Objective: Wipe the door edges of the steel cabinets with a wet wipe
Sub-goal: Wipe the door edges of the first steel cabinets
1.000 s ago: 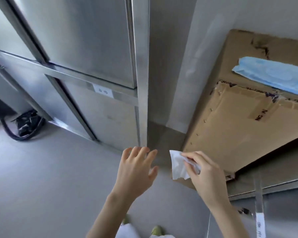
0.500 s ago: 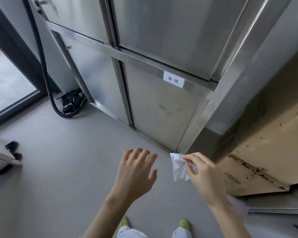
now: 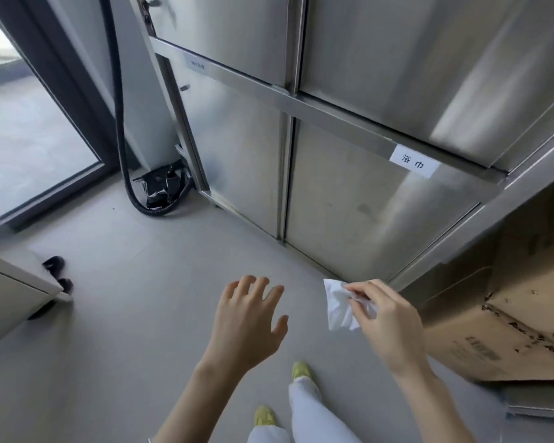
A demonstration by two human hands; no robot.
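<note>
A crumpled white wet wipe (image 3: pixel 339 306), soft and creased, is pinched between the thumb and fingertips of the right hand (image 3: pixel 389 321) in the lower right of the frame; most of the sheet hangs free to the left of the fingers. The left hand (image 3: pixel 247 321) is held in the lower centre, palm down, fingers spread apart and slightly curled, with nothing in it. Both hands are seen above the smooth grey floor (image 3: pixel 125 298), apart from the brushed steel cabinet (image 3: pixel 349 203) that fills the upper centre and upper right. The cabinet's flat, faintly smudged door panels are divided by narrow vertical edges and a horizontal steel rail, on which a small white rectangular label (image 3: pixel 414 165) with dark characters is stuck. The wipe is near the bottom corner of the lower right door but not touching it. A flattened brown cardboard box (image 3: pixel 509 314), with rough, torn tape marks, lies at the right edge. A ribbed black hose (image 3: pixel 122 139) curves down at the upper left to a crinkled black bag (image 3: pixel 160 190) beside the cabinet's base. Yellow-green shoes (image 3: pixel 299 370) and pale trousers are seen at the bottom.
</note>
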